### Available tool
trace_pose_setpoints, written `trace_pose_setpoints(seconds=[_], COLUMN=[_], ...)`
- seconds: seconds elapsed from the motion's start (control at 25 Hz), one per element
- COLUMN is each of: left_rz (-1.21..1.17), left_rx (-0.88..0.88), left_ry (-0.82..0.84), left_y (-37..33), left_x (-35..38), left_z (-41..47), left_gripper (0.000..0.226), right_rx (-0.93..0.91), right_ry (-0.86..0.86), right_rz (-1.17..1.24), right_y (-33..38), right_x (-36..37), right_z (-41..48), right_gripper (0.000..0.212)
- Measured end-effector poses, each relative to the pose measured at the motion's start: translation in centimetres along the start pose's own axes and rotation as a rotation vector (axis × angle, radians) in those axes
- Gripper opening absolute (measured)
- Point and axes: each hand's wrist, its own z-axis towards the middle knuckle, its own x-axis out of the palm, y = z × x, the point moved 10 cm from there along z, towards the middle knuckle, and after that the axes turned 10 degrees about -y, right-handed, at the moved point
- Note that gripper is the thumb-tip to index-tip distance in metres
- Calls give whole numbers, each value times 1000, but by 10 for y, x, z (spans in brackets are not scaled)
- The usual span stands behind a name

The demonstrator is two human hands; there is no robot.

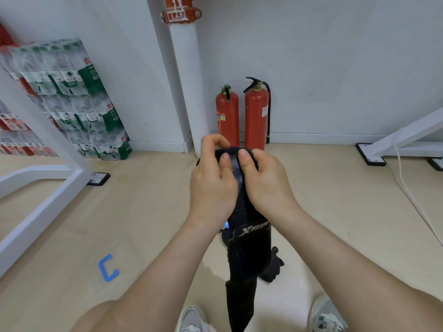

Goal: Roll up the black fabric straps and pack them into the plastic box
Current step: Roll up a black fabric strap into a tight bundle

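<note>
A black fabric strap (249, 250) with grey lettering hangs in front of me, its upper end curled into a small roll between both hands. My left hand (212, 185) grips the roll from the left, thumb pressed on top. My right hand (266, 180) grips it from the right, thumb also on top. The strap's loose tail drops down toward my shoes. Another dark piece (273, 267) lies on the floor behind the hanging strap. A clear plastic box (115, 267) with a blue clip sits on the floor at lower left, faint and hard to make out.
Two red fire extinguishers (242, 116) stand against the wall beyond my hands. Shrink-wrapped water bottle packs (79, 99) are stacked at left behind a white metal frame (48, 188). Another white frame leg (395, 142) and a white cable (412, 195) are at right. My shoes (326, 317) show below.
</note>
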Motion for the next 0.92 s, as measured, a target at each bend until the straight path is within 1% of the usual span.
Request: trace_pose_setpoints(seconds=[0.04,0.08,0.12,0.16,0.28,0.32,0.36,0.44,0.48,0.52,0.56,0.64,0.68,0.72,0.8,0.84,0.88,0.92], left_rz=[36,74,113,147,188,186,193,229,259,294,321,378,418,459,507,531,528,461], left_rx=[22,27,12,-21,-94,-101,-97,-53,-18,18,52,136,191,238,260,211,115,12], left_ry=[-2,-3,-4,-2,37,64,91,158,211,277,346,446,436,380,212,171,171,168], left_y=[-1,-1,3,8,15,14,12,7,5,3,1,-3,-6,-9,-4,7,22,36], left_x=[-2,-4,-6,-8,-3,2,7,15,18,20,22,22,17,9,-14,-25,-31,-35], left_z=[2,4,8,11,11,8,5,0,0,0,0,1,4,11,34,44,48,49], left_gripper=[27,27,27,29,42,45,45,43,43,45,49,59,60,57,55,57,57,50], right_rx=[-27,-71,-109,-120,9,8,-36,-135,-114,-38,80,329,407,441,484,506,525,534], right_ry=[26,34,68,145,529,561,522,404,403,445,513,635,718,796,893,906,885,839], right_rz=[-79,-150,-205,-221,-189,-188,-208,-274,-264,-186,-64,147,188,180,149,158,176,206], right_y=[3,7,11,11,-1,-4,-5,-4,-5,-9,-14,-23,-25,-28,-36,-38,-40,-41], right_x=[0,-4,-5,-3,27,35,40,42,41,41,40,33,29,25,17,15,13,12], right_z=[-1,-3,-7,-10,-38,-45,-44,-39,-37,-36,-34,-32,-35,-38,-43,-44,-42,-37], right_gripper=[26,23,33,45,65,67,64,47,37,29,26,31,31,29,24,23,22,21])
